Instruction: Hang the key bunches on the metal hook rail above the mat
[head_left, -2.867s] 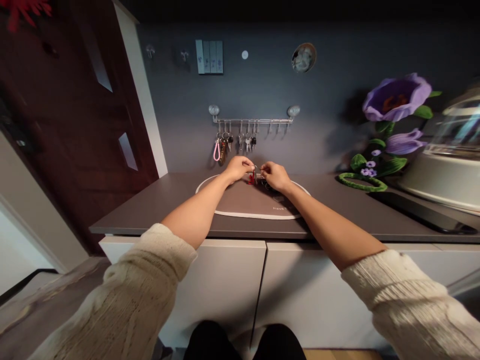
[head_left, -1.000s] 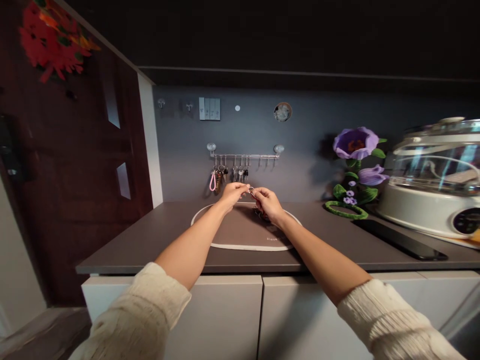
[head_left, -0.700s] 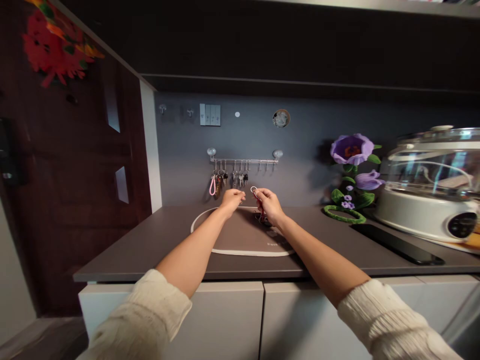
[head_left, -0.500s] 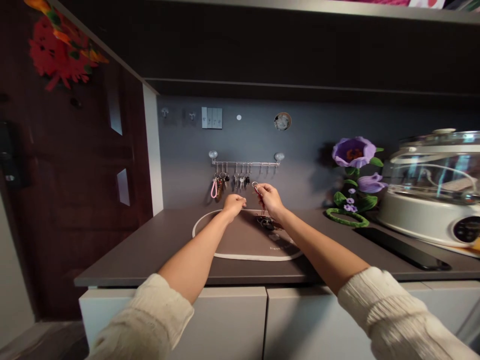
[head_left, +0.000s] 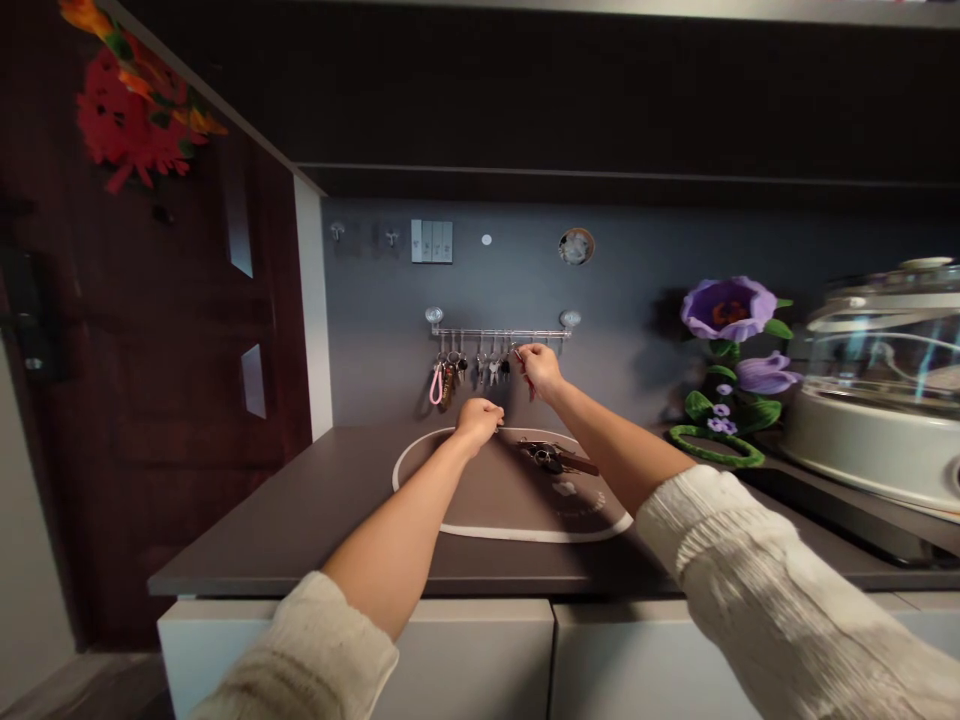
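My right hand (head_left: 541, 370) is raised to the clear hook rail (head_left: 495, 333) on the wall. It pinches a keychain (head_left: 530, 388) with a red part hanging below the fingers; its ring is at hook height, and whether it touches a hook I cannot tell. Several key bunches (head_left: 493, 370) hang on the hooks to the left, one beside a pink loop (head_left: 436, 384). Lower down, my left hand (head_left: 478, 420) is closed above the mat (head_left: 480, 490), and what its fingers hold is hidden. A pile of keys (head_left: 551, 457) lies on the mat below my right hand.
Purple fabric flowers (head_left: 729, 308) stand at the right, beside a white appliance with a clear cover (head_left: 885, 440). A black phone-like slab (head_left: 847, 515) lies before them. A dark shelf (head_left: 525, 100) overhangs the counter (head_left: 300, 530), and a dark red door (head_left: 150, 400) is at the left.
My right hand has moved up towards the hook rail with the keychain, uncovering more of the key pile. My left hand stays closed above the mat. The view has shifted slightly.
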